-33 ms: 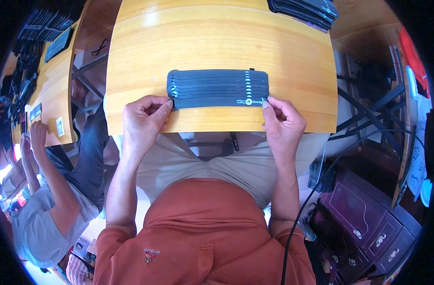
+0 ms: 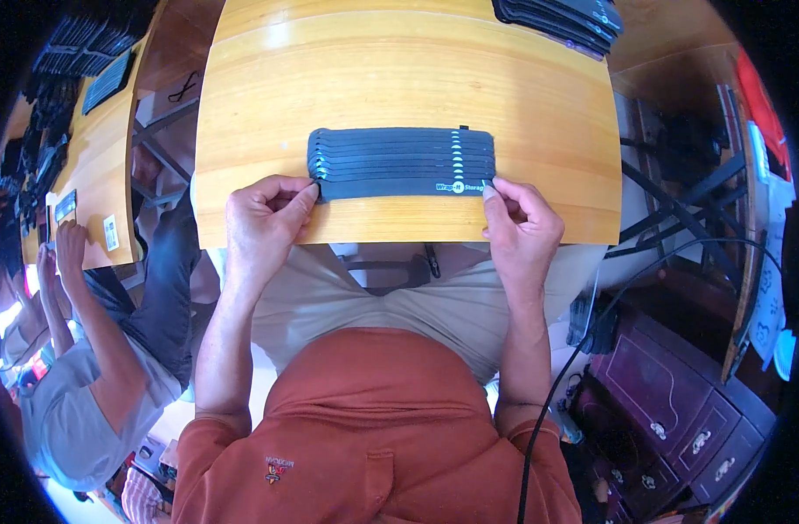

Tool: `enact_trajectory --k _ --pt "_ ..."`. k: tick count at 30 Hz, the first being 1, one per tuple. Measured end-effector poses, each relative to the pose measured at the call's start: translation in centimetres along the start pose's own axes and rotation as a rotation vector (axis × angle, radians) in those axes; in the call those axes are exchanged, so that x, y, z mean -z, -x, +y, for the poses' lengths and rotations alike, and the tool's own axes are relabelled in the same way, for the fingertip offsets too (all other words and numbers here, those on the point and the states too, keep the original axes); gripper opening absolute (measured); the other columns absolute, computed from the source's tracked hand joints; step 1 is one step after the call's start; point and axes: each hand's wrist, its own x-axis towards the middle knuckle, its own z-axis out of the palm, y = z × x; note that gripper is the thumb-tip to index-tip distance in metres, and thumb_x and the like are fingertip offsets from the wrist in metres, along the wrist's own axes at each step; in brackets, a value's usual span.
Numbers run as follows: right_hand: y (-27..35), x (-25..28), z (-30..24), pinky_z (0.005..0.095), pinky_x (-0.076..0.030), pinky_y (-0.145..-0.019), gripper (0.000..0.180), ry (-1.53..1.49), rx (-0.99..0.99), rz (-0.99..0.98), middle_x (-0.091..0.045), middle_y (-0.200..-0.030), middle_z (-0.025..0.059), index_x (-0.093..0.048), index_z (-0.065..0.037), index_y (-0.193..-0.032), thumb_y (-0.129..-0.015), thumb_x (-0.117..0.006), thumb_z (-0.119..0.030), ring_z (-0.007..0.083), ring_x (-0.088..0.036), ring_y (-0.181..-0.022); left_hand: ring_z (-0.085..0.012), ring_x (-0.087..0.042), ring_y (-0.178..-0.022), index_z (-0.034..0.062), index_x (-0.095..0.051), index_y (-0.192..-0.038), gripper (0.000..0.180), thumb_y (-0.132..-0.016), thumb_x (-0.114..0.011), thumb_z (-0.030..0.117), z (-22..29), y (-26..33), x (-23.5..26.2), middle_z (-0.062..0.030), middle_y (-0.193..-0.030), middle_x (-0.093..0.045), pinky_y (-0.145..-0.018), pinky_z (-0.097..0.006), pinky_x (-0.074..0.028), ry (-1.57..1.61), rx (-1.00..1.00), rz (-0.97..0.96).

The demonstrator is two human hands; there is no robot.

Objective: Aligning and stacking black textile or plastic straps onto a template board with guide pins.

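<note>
Straps (image 2: 401, 163), dark and flat, are lying side by side in an overlapping row near the front edge of the wooden tabletop (image 2: 399, 79), each one carrying small pale print toward its right end. The row is sitting square to the person, just ahead of both hands.

Left hand (image 2: 264, 218) is pinching the left end of the nearest strap between thumb and forefinger, the other fingers curling under at the tabletop's edge. Right hand (image 2: 522, 227) is gripping the right end of that same strap, its fingertips (image 2: 489, 190) pressing on the corner beside the print. Both hands are closing on the strap, neither lying loose.

Second pile of dark straps (image 2: 561, 17) is resting at the far right corner of the tabletop, well apart from the row.

Seated person is wearing a rust-orange shirt (image 2: 373, 437) and pale trousers (image 2: 399, 297), forearms coming up from below.

Neighbouring tabletop (image 2: 85, 148) at the left is holding more dark items. Another person in a grey shirt (image 2: 76, 419) is reaching an arm toward it.

Dark wooden cabinet (image 2: 670, 410) with metal handles is standing at the lower right, a black cable (image 2: 583, 349) trailing past it.
</note>
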Motion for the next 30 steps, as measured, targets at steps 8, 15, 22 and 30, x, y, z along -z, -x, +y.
enact_trajectory --k 8,15,22,30 --pt "-0.05 0.11 -0.13 0.0295 -0.055 -0.066 0.012 0.013 -0.009 -0.01 -0.074 -0.083 0.0142 -0.074 0.006 -0.098 -0.087 -0.073 0.001 0.0166 -0.07 -0.07 -0.0041 -0.058 -0.06 -0.0051 -0.075 -0.096 0.013 -0.096 -0.073 0.007 0.0 -0.02 -0.07 -0.0025 -0.07 -0.068 -0.053 -0.02 -0.047 -0.005 -0.001 0.011" --pt "-0.01 0.1 0.07 0.0294 -0.054 -0.066 0.012 0.002 -0.026 -0.013 -0.074 -0.084 0.0145 -0.074 0.006 -0.098 -0.087 -0.073 0.001 0.0166 -0.07 -0.07 -0.0042 -0.058 -0.06 -0.0051 -0.075 -0.096 0.012 -0.096 -0.073 0.007 0.14 -0.05 -0.09 -0.0027 -0.071 -0.068 -0.053 -0.02 -0.048 -0.002 -0.003 -0.003" --pt "-0.13 0.05 0.06 0.0294 -0.054 -0.064 0.012 0.01 -0.032 -0.012 -0.074 -0.083 0.0139 -0.074 0.005 -0.097 -0.086 -0.073 0.001 0.0157 -0.069 -0.068 -0.0045 -0.059 -0.06 -0.0036 -0.075 -0.097 0.013 -0.095 -0.075 0.01 0.26 -0.06 -0.18 -0.0021 -0.073 -0.069 -0.052 -0.02 -0.048 -0.009 0.003 0.008" --pt "-0.17 0.0 0.26 0.0292 -0.054 -0.062 0.013 0.012 -0.082 -0.007 -0.073 -0.081 0.0119 -0.074 0.004 -0.097 -0.085 -0.075 0.0 0.0142 -0.068 -0.064 -0.0048 -0.058 -0.059 -0.0051 -0.074 -0.096 0.013 -0.095 -0.074 0.008 0.01 -0.16 -0.24 -0.0025 -0.072 -0.068 -0.052 -0.021 -0.047 0.024 0.001 -0.003"
